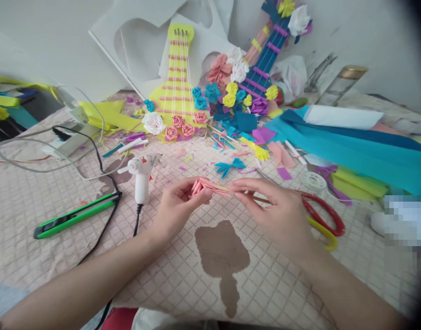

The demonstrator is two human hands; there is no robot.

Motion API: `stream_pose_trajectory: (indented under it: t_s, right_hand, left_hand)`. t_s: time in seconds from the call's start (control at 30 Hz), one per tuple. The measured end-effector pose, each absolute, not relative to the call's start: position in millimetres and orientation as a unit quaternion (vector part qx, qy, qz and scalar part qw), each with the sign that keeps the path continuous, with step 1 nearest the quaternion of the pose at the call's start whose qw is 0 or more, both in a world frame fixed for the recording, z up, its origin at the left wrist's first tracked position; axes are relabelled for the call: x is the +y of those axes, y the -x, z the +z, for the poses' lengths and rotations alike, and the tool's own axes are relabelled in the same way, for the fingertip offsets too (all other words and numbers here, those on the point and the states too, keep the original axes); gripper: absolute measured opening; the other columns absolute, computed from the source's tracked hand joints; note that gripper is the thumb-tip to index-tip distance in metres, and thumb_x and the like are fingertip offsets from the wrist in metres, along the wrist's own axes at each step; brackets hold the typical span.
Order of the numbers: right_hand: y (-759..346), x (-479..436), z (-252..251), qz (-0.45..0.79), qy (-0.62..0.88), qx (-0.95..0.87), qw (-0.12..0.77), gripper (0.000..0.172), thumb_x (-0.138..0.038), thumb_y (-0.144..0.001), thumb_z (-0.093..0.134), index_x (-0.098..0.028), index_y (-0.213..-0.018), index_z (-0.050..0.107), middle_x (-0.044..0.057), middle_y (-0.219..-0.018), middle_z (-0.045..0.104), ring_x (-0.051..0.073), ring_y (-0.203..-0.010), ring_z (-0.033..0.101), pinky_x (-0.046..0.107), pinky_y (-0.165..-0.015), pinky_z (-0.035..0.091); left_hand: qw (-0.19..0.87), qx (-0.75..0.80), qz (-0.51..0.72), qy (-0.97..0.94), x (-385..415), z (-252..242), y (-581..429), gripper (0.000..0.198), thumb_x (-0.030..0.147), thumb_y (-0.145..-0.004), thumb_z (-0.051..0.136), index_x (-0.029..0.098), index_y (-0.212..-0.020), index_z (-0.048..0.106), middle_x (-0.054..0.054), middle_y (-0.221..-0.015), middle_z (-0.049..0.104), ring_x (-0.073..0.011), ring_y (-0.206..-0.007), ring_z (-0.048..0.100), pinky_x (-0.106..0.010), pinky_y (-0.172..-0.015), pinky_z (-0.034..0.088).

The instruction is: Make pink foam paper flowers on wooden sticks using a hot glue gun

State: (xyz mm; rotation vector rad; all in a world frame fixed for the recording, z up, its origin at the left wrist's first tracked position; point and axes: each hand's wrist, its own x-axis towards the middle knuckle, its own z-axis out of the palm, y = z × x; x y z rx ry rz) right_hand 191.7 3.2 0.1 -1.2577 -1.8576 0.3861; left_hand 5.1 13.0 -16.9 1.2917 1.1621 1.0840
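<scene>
Pink crepe paper point(205, 184), gathered into a rosette at its left end, is pinched between the thumb and fingers of my left hand point(183, 201). Its strip stretches right to my right hand point(270, 201), whose thumb and fingers are closed on a thin wooden stick point(260, 198) and the strip's end. Both hands are raised over the quilted tablecloth point(162, 284). Left of my left hand, a white glue gun point(141, 181) stands on the cloth. Red-handled scissors point(325, 215) are partly hidden behind my right hand.
A green cutter point(74, 217) and black cable lie left. Behind stand a yellow paper guitar point(176, 87) and a blue one point(268, 59) with paper flowers. Blue crepe paper point(351, 146) and a tape roll point(313, 181) lie right, a teal bow point(230, 167) ahead.
</scene>
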Motion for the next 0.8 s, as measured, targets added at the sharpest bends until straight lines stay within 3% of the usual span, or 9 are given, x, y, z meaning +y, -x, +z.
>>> stream_pose_trajectory:
  t_s: [0.8]
  right_hand:
    - [-195.5, 7.4, 2.8, 0.152, 0.497, -0.734, 0.437, 0.017, -0.011, -0.077, 0.057, -0.021, -0.088, 0.065, 0.001, -0.086, 0.072, 0.014, -0.075, 0.067, 0.027, -0.068, 0.056]
  left_hand:
    - [0.528, 0.470, 0.487, -0.513, 15.7, -18.7, -2.1, 0.014, 0.027, -0.075, 0.067, 0.018, -0.085, 0.066, 0.001, -0.074, 0.061, -0.0093, -0.068, 0.055, -0.020, -0.063, 0.044]
